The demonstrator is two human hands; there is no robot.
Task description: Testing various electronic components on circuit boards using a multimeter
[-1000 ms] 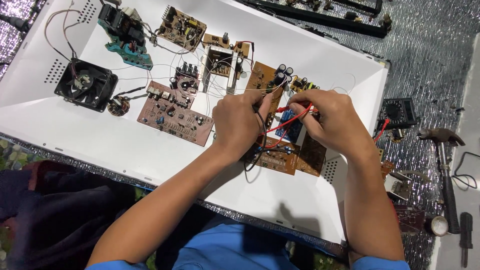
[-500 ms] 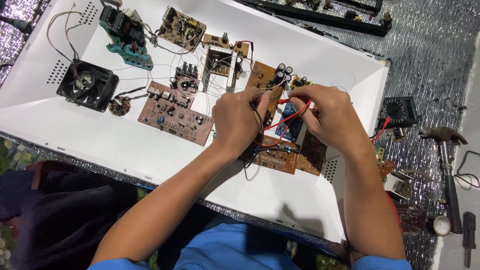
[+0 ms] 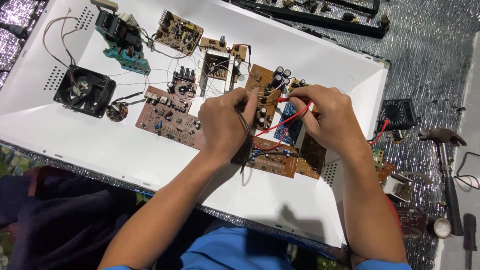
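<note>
Sleeves: blue, right at the bottom edge, both forearms reaching up over the white tray [image 3: 125, 150].
Left hand [image 3: 225, 125]: curled tight around a black probe [image 3: 244, 107], tip down on the brown board [image 3: 265, 95] with the dark capacitors.
Right hand [image 3: 327, 117]: fingers pinched on a red probe [image 3: 286, 99], its tip also at that board, just beside the black one. Red lead [image 3: 280, 125] loops under the palm across a small blue board [image 3: 288, 126].
Under the hands: another brown board [image 3: 272, 161], partly covered by the wrists.
Left of the hands: a bigger reddish board [image 3: 167, 117], then a black fan [image 3: 85, 91] further out with loose wires.
Right side: meter [image 3: 397, 114] off the tray on the silver foil, hammer [image 3: 447, 165] near it.
Far end: green-based transformer [image 3: 120, 37] and a few more little boards near the tray's top edge.
</note>
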